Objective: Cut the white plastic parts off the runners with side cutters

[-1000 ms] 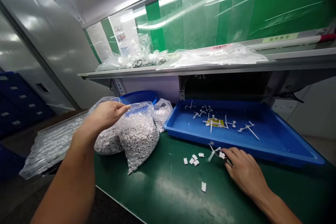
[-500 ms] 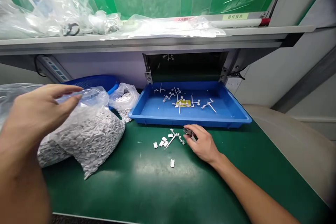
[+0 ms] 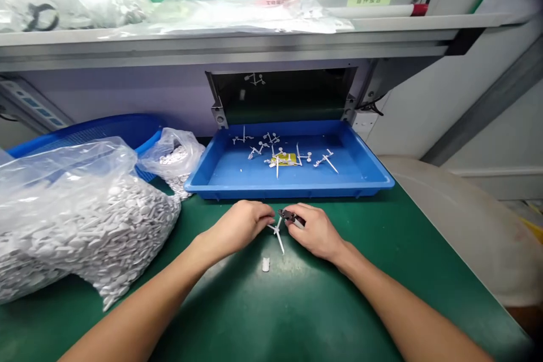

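Observation:
My left hand (image 3: 242, 226) is closed with its fingertips on a white plastic sprue (image 3: 278, 232), whose long stem points down toward me. In my right hand (image 3: 317, 233) is a pair of small dark-jawed nippers (image 3: 292, 217) with a light handle. The nippers' jaws are close to the sprue's upper arm; I cannot tell whether they touch it. A small white plastic piece (image 3: 265, 264) lies alone on the green table just below the sprue. What lies behind my left hand is hidden.
Beyond my hands a blue tray (image 3: 292, 188) holds several white sprues and a yellow piece. Clear bags of white parts (image 3: 136, 220) stand at the left, with a blue basket (image 3: 123, 124) behind. A shelf edge (image 3: 237, 45) runs across above the tray.
My left hand has come from above the bags to the middle of the table and taken hold of the sprue. The loose pieces beside it no longer show. The view has shifted.

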The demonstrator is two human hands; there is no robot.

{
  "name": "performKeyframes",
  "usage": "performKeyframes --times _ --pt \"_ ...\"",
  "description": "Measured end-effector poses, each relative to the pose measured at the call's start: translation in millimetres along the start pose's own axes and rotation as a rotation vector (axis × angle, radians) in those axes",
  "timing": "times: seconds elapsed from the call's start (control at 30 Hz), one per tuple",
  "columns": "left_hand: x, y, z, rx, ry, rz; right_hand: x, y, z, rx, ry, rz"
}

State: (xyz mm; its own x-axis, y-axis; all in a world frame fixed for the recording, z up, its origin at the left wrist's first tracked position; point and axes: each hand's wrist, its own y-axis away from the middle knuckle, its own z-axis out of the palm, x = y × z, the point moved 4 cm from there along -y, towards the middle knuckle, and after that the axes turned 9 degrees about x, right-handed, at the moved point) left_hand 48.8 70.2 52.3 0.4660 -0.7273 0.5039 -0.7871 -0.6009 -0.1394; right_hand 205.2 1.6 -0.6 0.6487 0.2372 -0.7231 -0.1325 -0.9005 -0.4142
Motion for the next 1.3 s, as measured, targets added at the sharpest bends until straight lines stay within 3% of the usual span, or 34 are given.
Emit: performKeyframes --times 0.1,0.17,0.23,0.3,0.37,0.47,0.63,0.87,1.3 --pt "-16 -2 5.7 -0.042 0.168 -0.211 -4 -2 -23 0.165 -0.057 -0.040" --pt "-26 0 10.8 0.021 0.381 -0.361 -12 0 -36 0.247 -0.094 -0.129" --pt "-34 5 18.9 0.122 0.698 -0.525 -22 4 -40 0.186 -0.110 -0.281" --pt "-37 10 29.3 0.191 1.037 -0.660 -28 9 -31 0.042 -0.058 -0.391" --pt "-35 14 37.3 0.233 1.296 -0.719 -27 13 -19 -0.037 0.067 -0.358" --pt "-29 17 43.9 0.261 1.503 -0.756 -15 14 -6 -0.004 0.235 -0.177" --pt "-17 20 52.6 0.265 1.674 -0.814 -6 11 0 0.004 0.277 -0.077" --pt "-9 25 61.1 0.296 1.767 -0.817 -4 12 3 0.003 0.284 -0.082" --pt "-9 28 69.1 0.213 1.831 -0.863 1 13 2 -0.008 0.314 -0.120"
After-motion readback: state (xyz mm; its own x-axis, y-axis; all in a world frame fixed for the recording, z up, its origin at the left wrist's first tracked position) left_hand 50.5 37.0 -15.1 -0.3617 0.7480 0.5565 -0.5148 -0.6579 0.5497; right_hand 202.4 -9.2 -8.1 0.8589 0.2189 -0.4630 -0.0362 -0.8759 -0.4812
